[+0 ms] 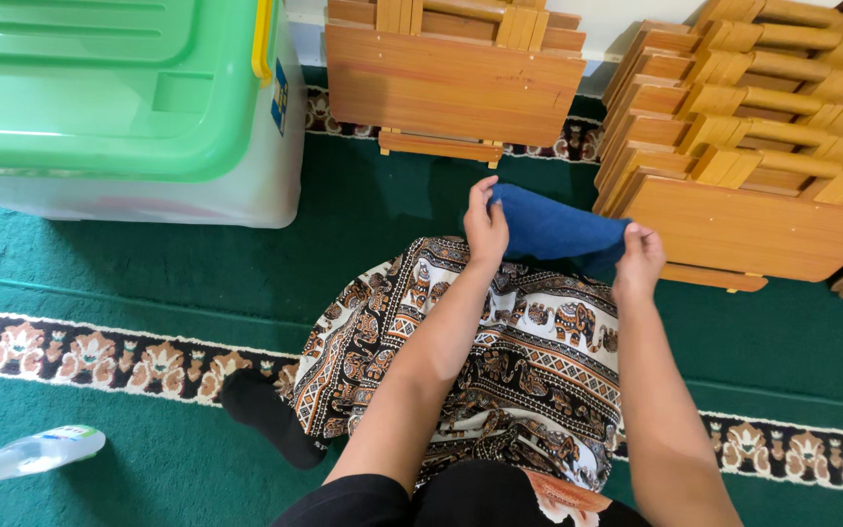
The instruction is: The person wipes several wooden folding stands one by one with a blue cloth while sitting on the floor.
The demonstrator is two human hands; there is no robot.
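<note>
Nearest: black-clad torso of a seated person, lap covered by patterned black, brown and white elephant-print cloth trousers [529, 361]; one black-socked foot [267, 420] resting on the green carpeted floor [148, 263].

Lower left corner: clear plastic spray bottle with a white and green head [26, 454], lying on its side on the carpet, well apart from both hands.

Floor detail: dark patterned border band with cream floral motifs [90, 356] running across the carpet.

Mid-distance: folded blue cloth [553, 226], held above the knees between the two hands. Left hand [485, 226], fingers pinched together on the cloth's left corner. Right hand [639, 259], fingers closed on the cloth's right edge.

Beyond the cloth: one folded wooden slatted stand [451, 83], leaning upright against the wall. To its right, a stack of similar folded wooden stands [763, 146], fanned one behind another.

Far left: translucent plastic storage box with green lid and yellow latch [109, 88], standing on the carpet.
</note>
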